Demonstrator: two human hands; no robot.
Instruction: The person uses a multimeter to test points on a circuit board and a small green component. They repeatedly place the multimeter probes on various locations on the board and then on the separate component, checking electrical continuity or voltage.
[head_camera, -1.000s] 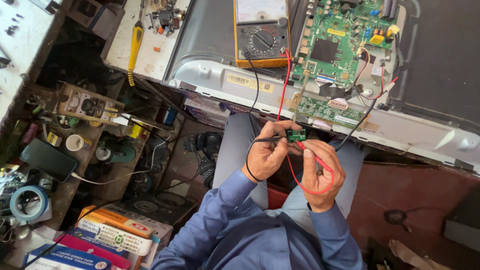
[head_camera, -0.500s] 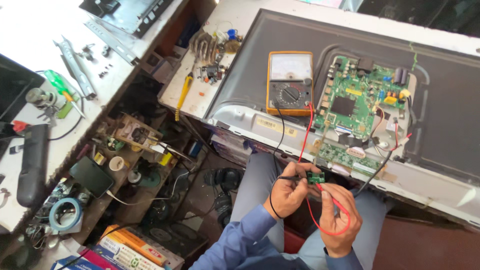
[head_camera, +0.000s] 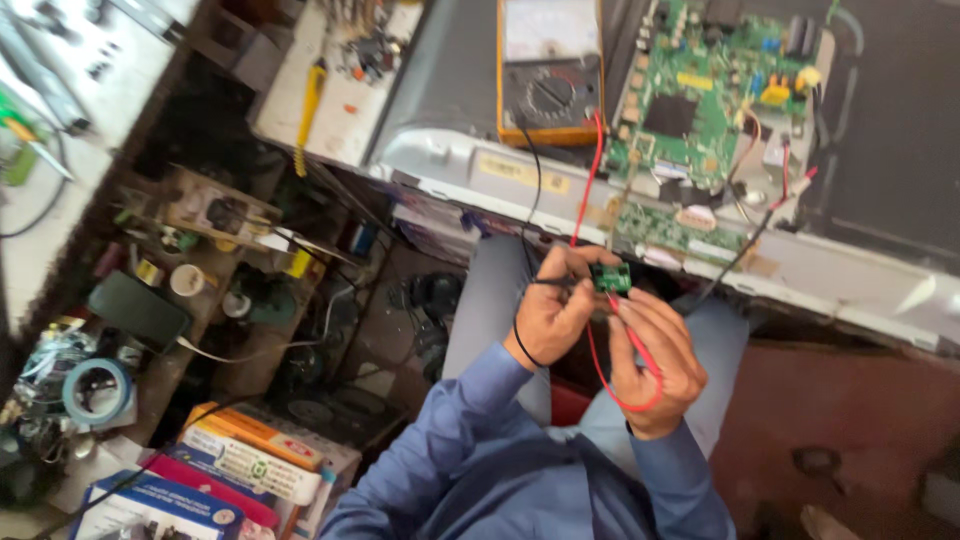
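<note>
We log: left hand (head_camera: 545, 315) grip on small green board (head_camera: 611, 277) plus black probe; right hand (head_camera: 650, 360) grip on red probe (head_camera: 628, 330), tip at board's 6 o'clock. Multimeter (head_camera: 550, 70) at 12 o'clock. Probing underway, meter reading unreadable

Left hand (head_camera: 553, 312) holds a black probe (head_camera: 548, 283) against a small green board (head_camera: 611, 277); right hand (head_camera: 652, 360) holds the red probe (head_camera: 632, 335) there. Multimeter (head_camera: 549, 70) lies above.
</note>
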